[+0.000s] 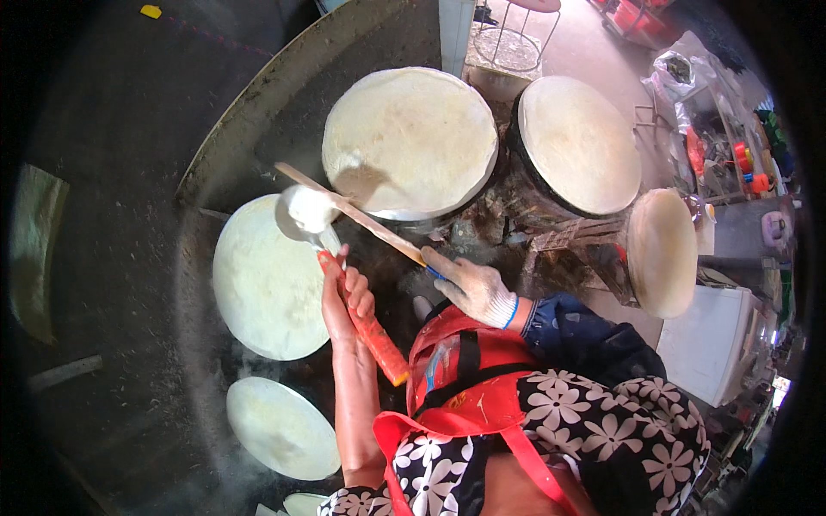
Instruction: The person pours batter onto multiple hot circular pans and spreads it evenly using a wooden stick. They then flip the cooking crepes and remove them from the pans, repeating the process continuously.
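Observation:
My bare left hand is closed round the red handle of a ladle. White batter fills the ladle's bowl, held above the gap between two round pale pancakes. One pancake lies left of the ladle; a larger pancake lies beyond it. My right hand, in a white knitted glove, grips a long flat wooden stick near its blue-marked end. The stick slants across to the far left, its tip reaching past the ladle bowl. Whether stick and ladle touch, I cannot tell.
More round pale pancakes lie at the near left, back right and right. A curved metal wall borders the far left. At the right stand a white box and a cluttered rack. Steam rises at the lower left.

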{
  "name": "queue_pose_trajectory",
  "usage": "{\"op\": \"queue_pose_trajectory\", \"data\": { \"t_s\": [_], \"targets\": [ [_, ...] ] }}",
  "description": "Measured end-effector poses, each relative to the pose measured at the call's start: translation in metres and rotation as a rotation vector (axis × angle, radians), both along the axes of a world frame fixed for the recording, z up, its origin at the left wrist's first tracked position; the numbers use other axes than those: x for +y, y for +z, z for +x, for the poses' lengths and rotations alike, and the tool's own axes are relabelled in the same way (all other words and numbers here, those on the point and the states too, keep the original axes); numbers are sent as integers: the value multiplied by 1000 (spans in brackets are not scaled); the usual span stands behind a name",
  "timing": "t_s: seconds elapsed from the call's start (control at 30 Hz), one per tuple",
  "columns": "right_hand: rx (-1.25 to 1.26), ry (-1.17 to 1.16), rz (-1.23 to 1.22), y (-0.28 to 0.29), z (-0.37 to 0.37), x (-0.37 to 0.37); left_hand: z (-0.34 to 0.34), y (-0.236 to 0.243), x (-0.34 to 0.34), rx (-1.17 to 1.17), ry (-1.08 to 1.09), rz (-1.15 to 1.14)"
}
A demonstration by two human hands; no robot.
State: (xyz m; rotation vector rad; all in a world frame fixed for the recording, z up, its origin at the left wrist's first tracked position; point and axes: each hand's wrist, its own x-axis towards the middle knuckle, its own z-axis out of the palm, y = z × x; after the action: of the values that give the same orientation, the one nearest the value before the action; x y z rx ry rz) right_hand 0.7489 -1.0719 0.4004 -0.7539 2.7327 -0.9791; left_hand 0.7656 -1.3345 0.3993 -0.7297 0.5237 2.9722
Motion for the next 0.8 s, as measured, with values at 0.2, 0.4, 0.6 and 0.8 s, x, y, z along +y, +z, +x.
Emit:
{"op": "queue_pose_trajectory", "data": {
  "t_s": [0.2,0.4,0.6,0.8],
  "targets": [
    [295,-307,167,-20,-52,-9,-9,22,-44,150,-197,691],
    [130,-260,346,-76,-69,-17,7,64,-45,159,-137,824],
    [77,-125,534,-82,-40,-17,26,61,-51,140,-171,639],
    [139,-110,643,-67,-4,35,42,62,-57,52,-208,541]
  ]
}}
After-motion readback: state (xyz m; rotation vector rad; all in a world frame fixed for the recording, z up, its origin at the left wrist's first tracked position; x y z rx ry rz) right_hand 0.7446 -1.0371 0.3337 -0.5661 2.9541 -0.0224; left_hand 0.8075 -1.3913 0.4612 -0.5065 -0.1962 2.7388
